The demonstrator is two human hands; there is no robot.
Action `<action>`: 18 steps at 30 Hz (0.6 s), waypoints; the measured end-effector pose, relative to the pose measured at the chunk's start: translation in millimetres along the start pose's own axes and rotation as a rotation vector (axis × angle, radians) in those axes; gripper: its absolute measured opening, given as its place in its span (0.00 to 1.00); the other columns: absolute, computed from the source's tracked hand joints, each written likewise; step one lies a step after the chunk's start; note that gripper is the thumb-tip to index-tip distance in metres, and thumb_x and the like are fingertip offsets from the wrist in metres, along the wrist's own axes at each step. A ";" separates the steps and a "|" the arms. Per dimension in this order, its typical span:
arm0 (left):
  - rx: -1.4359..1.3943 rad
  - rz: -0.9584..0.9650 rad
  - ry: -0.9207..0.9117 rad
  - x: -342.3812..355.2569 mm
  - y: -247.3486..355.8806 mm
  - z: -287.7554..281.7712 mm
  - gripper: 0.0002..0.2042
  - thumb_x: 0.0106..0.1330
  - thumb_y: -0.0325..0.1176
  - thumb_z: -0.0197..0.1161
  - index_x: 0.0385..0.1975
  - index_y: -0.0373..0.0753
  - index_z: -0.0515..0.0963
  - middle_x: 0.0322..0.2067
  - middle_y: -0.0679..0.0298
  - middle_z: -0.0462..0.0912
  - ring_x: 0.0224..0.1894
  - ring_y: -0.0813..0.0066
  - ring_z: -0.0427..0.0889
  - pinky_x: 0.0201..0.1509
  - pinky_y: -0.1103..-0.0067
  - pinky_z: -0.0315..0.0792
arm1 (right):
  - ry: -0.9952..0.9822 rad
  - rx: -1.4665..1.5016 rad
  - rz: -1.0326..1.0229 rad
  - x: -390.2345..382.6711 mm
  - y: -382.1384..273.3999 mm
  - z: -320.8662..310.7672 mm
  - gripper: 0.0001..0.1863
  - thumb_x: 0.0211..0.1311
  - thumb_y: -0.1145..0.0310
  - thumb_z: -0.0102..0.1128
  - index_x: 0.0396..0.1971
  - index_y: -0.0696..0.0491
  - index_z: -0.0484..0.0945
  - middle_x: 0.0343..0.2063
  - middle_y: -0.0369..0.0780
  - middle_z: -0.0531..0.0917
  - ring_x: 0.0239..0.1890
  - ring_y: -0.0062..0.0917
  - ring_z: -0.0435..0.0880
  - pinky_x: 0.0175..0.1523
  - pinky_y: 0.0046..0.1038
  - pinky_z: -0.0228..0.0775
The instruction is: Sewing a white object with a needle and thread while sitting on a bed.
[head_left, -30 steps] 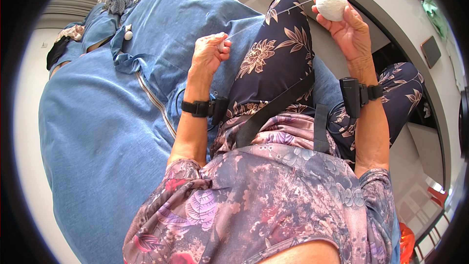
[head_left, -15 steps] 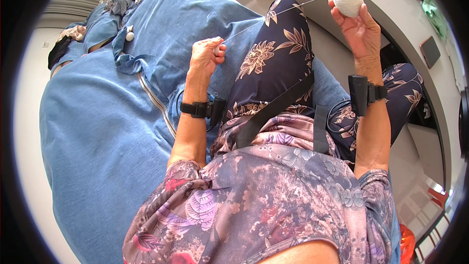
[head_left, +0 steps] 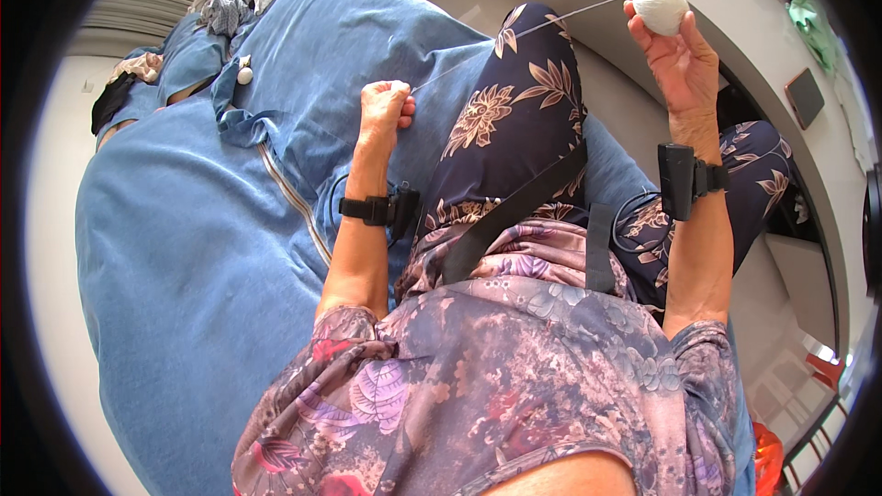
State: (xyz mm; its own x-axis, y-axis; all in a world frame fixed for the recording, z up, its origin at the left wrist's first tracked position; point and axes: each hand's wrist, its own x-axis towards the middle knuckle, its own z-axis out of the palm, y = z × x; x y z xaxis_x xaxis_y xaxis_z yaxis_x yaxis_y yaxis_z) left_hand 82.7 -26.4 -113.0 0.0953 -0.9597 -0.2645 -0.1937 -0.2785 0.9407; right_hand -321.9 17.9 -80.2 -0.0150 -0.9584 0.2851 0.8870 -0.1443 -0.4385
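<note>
Wore two black wristbands (head_left: 366, 209). Stretched one thread (head_left: 588, 9) from left fingers (head_left: 405, 110), curled together on it above the blue cloth (head_left: 202, 248), to one white ball (head_left: 661, 6), clamped in right fingers (head_left: 639, 29). Had one smaller ball (head_left: 244, 76) beyond, on the cloth, and one dark rectangle (head_left: 805, 98) on the counter (head_left: 751, 34).

The ball (head_left: 661, 6) looks matt, the cover (head_left: 184, 266) clothlike.

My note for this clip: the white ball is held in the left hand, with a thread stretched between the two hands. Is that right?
Not quite: the ball is in the right hand, not the left hand, as the head view shows. The thread is indeed stretched between the two hands.
</note>
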 end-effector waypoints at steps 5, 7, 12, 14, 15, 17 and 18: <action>1.262 0.222 0.203 -20.9 31.5 15.1 0.19 0.61 0.43 0.59 0.42 0.32 0.77 0.43 0.46 0.79 0.47 0.46 0.76 0.53 0.61 0.70 | -0.063 -0.183 -0.034 -3.0 8.0 14.5 0.23 0.64 0.64 0.55 0.52 0.65 0.67 0.48 0.53 0.76 0.51 0.47 0.77 0.54 0.38 0.74; 1.207 0.504 0.233 -12.0 30.6 15.5 0.20 0.62 0.42 0.57 0.46 0.32 0.75 0.49 0.46 0.76 0.52 0.49 0.73 0.55 0.61 0.68 | -0.060 -0.231 -0.040 -4.3 8.5 21.7 0.24 0.64 0.64 0.56 0.52 0.65 0.66 0.48 0.53 0.76 0.50 0.46 0.77 0.54 0.40 0.74; 0.484 0.614 -0.167 -44.7 91.9 64.1 0.25 0.58 0.36 0.64 0.54 0.30 0.69 0.51 0.48 0.76 0.54 0.57 0.75 0.54 0.69 0.70 | -0.122 -0.331 -0.008 -7.8 7.2 33.7 0.33 0.58 0.59 0.62 0.55 0.66 0.63 0.50 0.56 0.74 0.51 0.46 0.77 0.54 0.37 0.74; 0.362 0.710 -0.381 -53.9 102.9 85.6 0.26 0.60 0.30 0.64 0.59 0.33 0.66 0.54 0.56 0.74 0.56 0.70 0.73 0.39 0.80 0.78 | -0.187 -0.266 0.019 -7.8 7.9 34.5 0.32 0.57 0.61 0.63 0.56 0.63 0.63 0.49 0.55 0.75 0.51 0.49 0.77 0.54 0.39 0.74; 0.366 0.763 -0.445 -53.9 104.5 94.0 0.27 0.60 0.30 0.64 0.59 0.33 0.65 0.56 0.57 0.73 0.56 0.69 0.73 0.40 0.79 0.78 | -0.191 -0.271 0.016 -7.8 8.6 36.6 0.32 0.57 0.61 0.63 0.56 0.63 0.63 0.49 0.55 0.75 0.51 0.49 0.77 0.54 0.39 0.74; 0.287 0.689 -0.572 -56.5 102.3 113.4 0.26 0.61 0.29 0.63 0.59 0.33 0.65 0.55 0.57 0.73 0.56 0.72 0.72 0.39 0.80 0.78 | -0.168 -0.230 0.010 -9.8 7.8 39.1 0.33 0.56 0.60 0.64 0.56 0.63 0.63 0.50 0.56 0.74 0.51 0.49 0.76 0.54 0.39 0.74; 0.193 0.523 -0.681 -65.4 108.0 120.6 0.24 0.62 0.28 0.62 0.58 0.32 0.65 0.51 0.57 0.75 0.53 0.74 0.75 0.37 0.82 0.77 | -0.182 -0.221 0.004 -10.8 6.1 39.3 0.33 0.57 0.59 0.63 0.56 0.64 0.63 0.50 0.56 0.74 0.52 0.48 0.76 0.55 0.39 0.73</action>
State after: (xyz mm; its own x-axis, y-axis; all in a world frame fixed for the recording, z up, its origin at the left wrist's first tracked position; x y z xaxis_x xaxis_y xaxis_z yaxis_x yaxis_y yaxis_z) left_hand -62.3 1.6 -19.7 -0.6432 -0.7630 0.0633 -0.2170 0.2609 0.9406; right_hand -298.2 37.1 -52.4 0.0887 -0.9020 0.4226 0.7646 -0.2103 -0.6093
